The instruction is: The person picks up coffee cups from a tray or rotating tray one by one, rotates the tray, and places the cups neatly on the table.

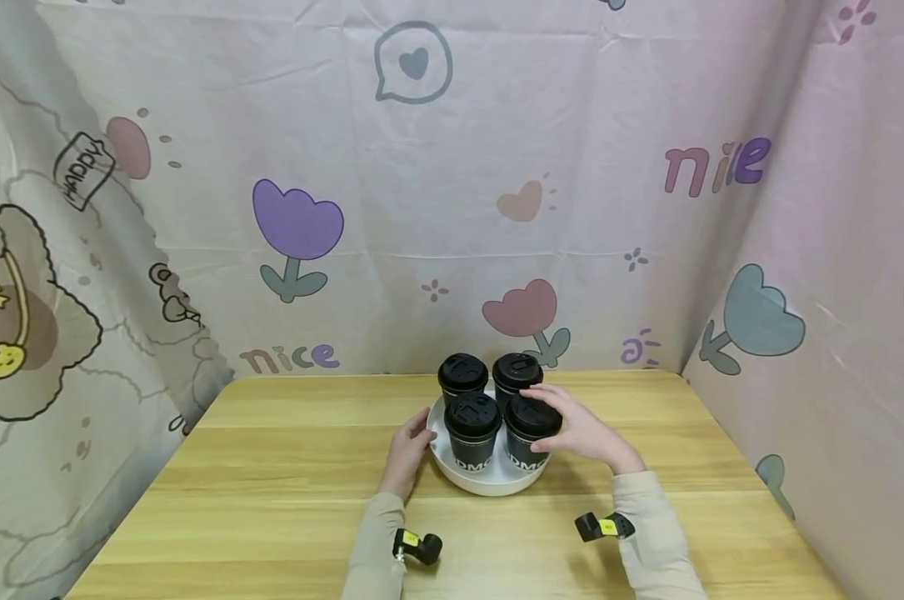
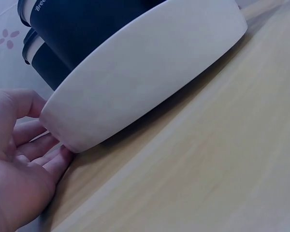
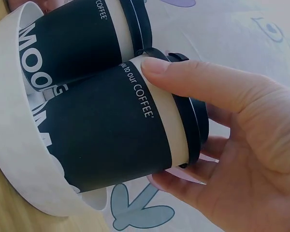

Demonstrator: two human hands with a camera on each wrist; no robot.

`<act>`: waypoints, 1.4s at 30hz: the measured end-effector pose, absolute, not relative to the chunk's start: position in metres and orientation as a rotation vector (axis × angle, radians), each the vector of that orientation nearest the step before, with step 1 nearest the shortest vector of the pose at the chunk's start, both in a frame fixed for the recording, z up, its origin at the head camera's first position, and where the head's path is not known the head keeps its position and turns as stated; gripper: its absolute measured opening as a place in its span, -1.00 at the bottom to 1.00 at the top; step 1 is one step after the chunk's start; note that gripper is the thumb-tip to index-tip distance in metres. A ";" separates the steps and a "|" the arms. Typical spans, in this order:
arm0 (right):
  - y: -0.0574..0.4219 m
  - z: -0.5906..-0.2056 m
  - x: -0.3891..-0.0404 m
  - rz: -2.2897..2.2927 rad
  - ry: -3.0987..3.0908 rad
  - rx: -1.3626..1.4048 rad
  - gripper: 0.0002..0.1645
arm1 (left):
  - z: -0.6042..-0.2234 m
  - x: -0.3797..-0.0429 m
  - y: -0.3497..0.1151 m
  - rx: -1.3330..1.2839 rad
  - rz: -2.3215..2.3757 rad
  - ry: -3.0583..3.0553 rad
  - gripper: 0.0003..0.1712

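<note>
A round white dish point(image 1: 489, 486) with a raised wall stands on the table, bearing several black paper coffee cups with black lids. At the dish's left side my left hand point(image 1: 405, 457) grips the wall; the left wrist view has the thumb at the rim and the other fingers low against the outside. My right hand point(image 1: 585, 429) holds the front right coffee cup point(image 3: 106, 130) near its lid, thumb on one side and fingers on the other. That cup stands within the dish, beside the front left cup point(image 1: 472, 446). Two more cups point(image 1: 462, 375) stand behind.
The light wooden table point(image 1: 294, 467) ends at a patterned cloth point(image 1: 422, 167) hanging close behind the dish. More cloth hangs along the left and right sides. A small black camera point(image 1: 419, 546) sits on the left wrist, another camera point(image 1: 604, 527) on the right.
</note>
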State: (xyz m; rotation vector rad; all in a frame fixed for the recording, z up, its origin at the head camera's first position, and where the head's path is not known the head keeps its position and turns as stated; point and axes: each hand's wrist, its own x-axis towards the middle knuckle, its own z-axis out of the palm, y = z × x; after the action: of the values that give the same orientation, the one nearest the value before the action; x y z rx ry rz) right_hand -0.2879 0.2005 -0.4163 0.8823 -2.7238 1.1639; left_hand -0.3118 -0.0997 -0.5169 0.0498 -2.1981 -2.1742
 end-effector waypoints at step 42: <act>0.282 -0.411 -0.291 1.168 -2.551 0.425 -0.09 | -0.518 -0.313 -0.101 0.045 -2.185 -2.198 -0.35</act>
State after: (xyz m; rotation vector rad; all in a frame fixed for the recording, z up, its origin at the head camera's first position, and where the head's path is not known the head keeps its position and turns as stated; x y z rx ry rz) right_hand -0.2909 0.2818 -0.4110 0.4253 -2.5505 1.1685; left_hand -0.3134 -0.1009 -0.5182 0.0454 -2.1979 -2.1851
